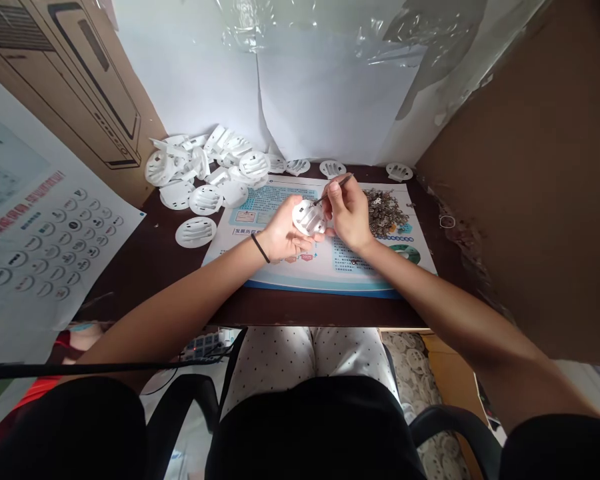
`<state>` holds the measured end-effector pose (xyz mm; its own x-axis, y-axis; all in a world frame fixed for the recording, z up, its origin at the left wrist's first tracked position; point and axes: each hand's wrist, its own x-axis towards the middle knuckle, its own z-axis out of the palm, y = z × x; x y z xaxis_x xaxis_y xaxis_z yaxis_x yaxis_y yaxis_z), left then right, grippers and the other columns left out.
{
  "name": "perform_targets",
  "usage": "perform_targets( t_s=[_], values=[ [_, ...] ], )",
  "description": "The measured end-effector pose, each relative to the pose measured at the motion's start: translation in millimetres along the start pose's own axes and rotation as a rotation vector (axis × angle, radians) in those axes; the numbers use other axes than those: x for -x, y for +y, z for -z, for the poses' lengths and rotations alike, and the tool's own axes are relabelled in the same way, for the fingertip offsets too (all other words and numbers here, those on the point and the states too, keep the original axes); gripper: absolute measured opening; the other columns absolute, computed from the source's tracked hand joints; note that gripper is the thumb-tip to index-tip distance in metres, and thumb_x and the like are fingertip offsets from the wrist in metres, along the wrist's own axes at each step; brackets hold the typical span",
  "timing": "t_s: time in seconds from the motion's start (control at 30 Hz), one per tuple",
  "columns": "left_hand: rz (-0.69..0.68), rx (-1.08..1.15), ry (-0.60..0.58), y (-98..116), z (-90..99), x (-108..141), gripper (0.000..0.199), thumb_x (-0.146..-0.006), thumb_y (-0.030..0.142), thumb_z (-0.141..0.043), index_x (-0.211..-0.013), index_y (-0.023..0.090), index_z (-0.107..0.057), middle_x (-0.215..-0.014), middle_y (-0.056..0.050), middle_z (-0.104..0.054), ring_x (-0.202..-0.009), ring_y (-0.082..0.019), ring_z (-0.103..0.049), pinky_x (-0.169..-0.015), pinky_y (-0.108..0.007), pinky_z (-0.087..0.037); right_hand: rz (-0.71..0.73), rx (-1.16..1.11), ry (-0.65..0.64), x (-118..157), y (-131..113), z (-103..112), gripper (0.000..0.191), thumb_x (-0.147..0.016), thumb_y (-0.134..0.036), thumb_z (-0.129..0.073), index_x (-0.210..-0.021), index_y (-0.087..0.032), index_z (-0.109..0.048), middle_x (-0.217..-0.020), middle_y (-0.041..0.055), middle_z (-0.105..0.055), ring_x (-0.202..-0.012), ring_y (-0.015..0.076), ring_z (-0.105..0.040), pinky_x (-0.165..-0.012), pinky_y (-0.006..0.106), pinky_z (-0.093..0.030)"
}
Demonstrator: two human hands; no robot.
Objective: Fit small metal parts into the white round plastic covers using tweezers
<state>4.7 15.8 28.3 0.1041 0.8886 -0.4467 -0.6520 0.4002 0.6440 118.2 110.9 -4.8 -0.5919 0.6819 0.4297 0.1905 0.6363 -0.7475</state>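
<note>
Polka-dot trousers (310, 360) sit below; the left hand (280, 232) curls around a light, stiff white plastic disc (307, 219) at its rim, right fingers (338, 200) pinching slender metal tweezers (336, 188).

Both bare arms reach forward from the bottom of the frame and come together near the middle. The left forearm (180, 300) slants up from the lower left, and the left wrist (261, 248) bends gently. The left hand (280, 230) lies palm up and cupped, its fingers curling toward the center of the frame. The right forearm (420, 283) rises from the lower right to the right hand (347, 213), which sits just beside the left hand, knuckles up, with its thumb and fingertips (333, 191) pinched closely together.
</note>
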Motion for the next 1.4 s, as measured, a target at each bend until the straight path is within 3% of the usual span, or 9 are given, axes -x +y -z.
perform_targets(
  t_s=[0.27, 0.47, 0.67, 0.9, 1.2, 1.3, 1.4],
  values=[
    [-0.024, -0.051, -0.037, -3.4, 5.1, -3.7, 0.052, -0.099, 0.049, -0.018, -0.079, 0.017, -0.055, -0.058, -0.011, -0.057, -0.038, -0.010, -0.043, -0.031, -0.013, -0.016, -0.018, -0.047, -0.027, 1.5, 1.0, 0.3, 0.043, -0.106, -0.051, -0.027, -0.121, -0.022, -0.055, -0.080, 0.0052, -0.063, -0.069, 0.0183, -0.065, -0.068, 0.035, -0.054],
    [-0.059, -0.049, -0.011, -5.5, 3.5, -3.7, 0.049, -0.099, 0.046, -0.017, -0.074, 0.019, -0.049, -0.054, -0.008, -0.053, -0.036, -0.010, -0.042, -0.029, -0.013, -0.020, 0.051, -0.139, -0.013, 4.5, 2.0, -4.9, 0.050, -0.103, -0.060, -0.031, -0.118, -0.021, -0.057, -0.076, 0.0051, -0.066, -0.065, 0.0184, -0.066, -0.064, 0.035, -0.056],
    [-0.106, -0.091, -0.003, -8.4, 4.7, -6.9, 0.048, -0.098, 0.043, -0.016, -0.072, 0.019, -0.048, -0.054, -0.008, -0.053, -0.036, -0.010, -0.044, -0.030, -0.013, -0.021, 0.137, -0.348, 0.086, 1.9, 12.2, -14.4, 0.049, -0.094, -0.072, -0.046, -0.091, -0.025, -0.057, -0.062, -0.0010, -0.061, -0.052, 0.0154, -0.062, -0.052, 0.033, -0.056],
    [-0.102, -0.117, -0.030, -9.2, 7.1, -10.4, 0.049, -0.098, 0.048, -0.020, -0.070, 0.018, -0.047, -0.056, -0.009, -0.054, -0.035, -0.008, -0.043, -0.030, -0.013, -0.019, 0.096, -0.399, 0.021, -1.9, 16.4, -14.8, 0.048, -0.091, -0.073, -0.051, -0.085, -0.026, -0.055, -0.059, -0.0022, -0.060, -0.049, 0.0139, -0.059, -0.047, 0.031, -0.052],
    [-0.116, -0.163, -0.025, -10.0, 8.5, -14.0, 0.061, -0.101, 0.057, -0.009, -0.073, 0.019, -0.048, -0.057, -0.009, -0.058, -0.036, -0.008, -0.042, -0.032, -0.015, -0.018, 0.063, -0.449, -0.041, -4.8, 12.7, -10.2, 0.048, -0.088, -0.072, -0.059, -0.079, -0.026, -0.050, -0.061, -0.0024, -0.057, -0.050, 0.0123, -0.053, -0.049, 0.030, -0.048],
    [-0.146, -0.134, -0.041, -11.1, 11.0, -17.0, 0.068, -0.098, 0.071, -0.013, -0.080, 0.018, -0.052, -0.063, -0.010, -0.062, -0.040, -0.009, -0.045, -0.034, -0.016, -0.020, 0.063, -0.462, -0.026, -6.3, 8.4, -4.2, 0.047, -0.086, -0.070, -0.062, -0.078, -0.025, -0.053, -0.061, -0.0027, -0.056, -0.049, 0.0112, -0.052, -0.049, 0.031, -0.046],
    [-0.164, -0.096, -0.027, -10.9, 11.4, -16.9, 0.063, -0.099, 0.067, -0.018, -0.085, 0.018, -0.054, -0.065, -0.010, -0.062, -0.043, -0.010, -0.048, -0.035, -0.017, -0.022, 0.048, -0.468, 0.018, -7.5, 6.1, 0.3, 0.045, -0.085, -0.068, -0.065, -0.081, -0.024, -0.056, -0.062, -0.0031, -0.055, -0.050, 0.0106, -0.053, -0.051, 0.030, -0.047]
  ],
)
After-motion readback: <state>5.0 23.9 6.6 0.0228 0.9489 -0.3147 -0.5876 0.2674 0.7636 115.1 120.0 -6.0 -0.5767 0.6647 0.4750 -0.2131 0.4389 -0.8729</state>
